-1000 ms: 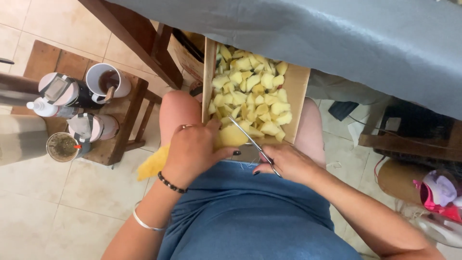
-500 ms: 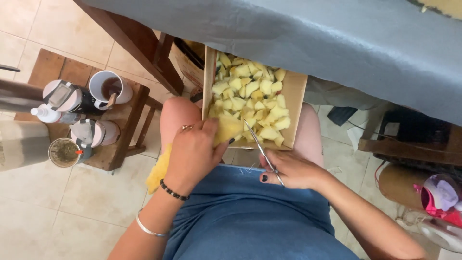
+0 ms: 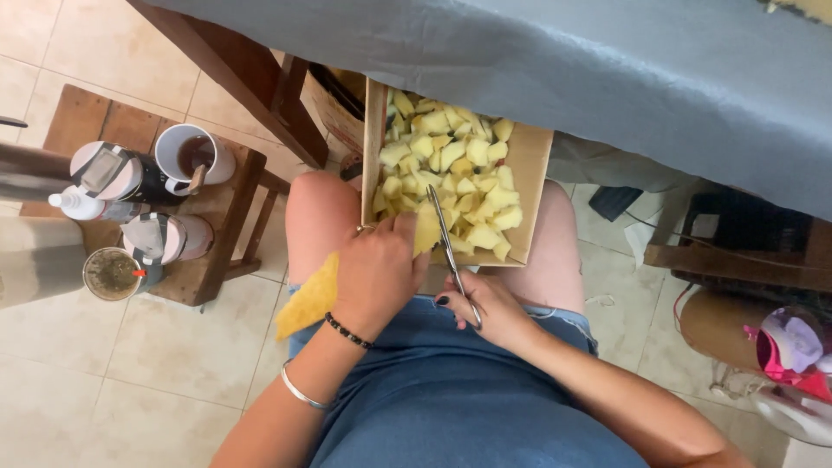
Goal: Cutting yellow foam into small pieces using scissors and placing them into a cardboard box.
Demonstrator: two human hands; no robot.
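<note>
My left hand (image 3: 379, 276) grips a flat yellow sheet (image 3: 309, 297); one end sticks out past my wrist and the other reaches over the box edge. My right hand (image 3: 485, 308) holds metal scissors (image 3: 450, 244), whose blades point away from me beside the sheet's far end. A shallow cardboard box (image 3: 529, 165) rests on my bare knees, filled with several small yellow cut pieces (image 3: 446, 169). Both hands sit just in front of the box, above my blue denim lap.
A low wooden stool (image 3: 217, 234) at my left carries a white mug (image 3: 192, 156), lidded tumblers (image 3: 111, 172) and a cup of drink (image 3: 111, 274). A table under grey cloth (image 3: 607, 78) overhangs the box. A pink object (image 3: 793, 347) and dark items lie right.
The scissors have moved forward over the box edge next to the sheet's far end. My left hand has shifted the yellow sheet slightly toward the box.
</note>
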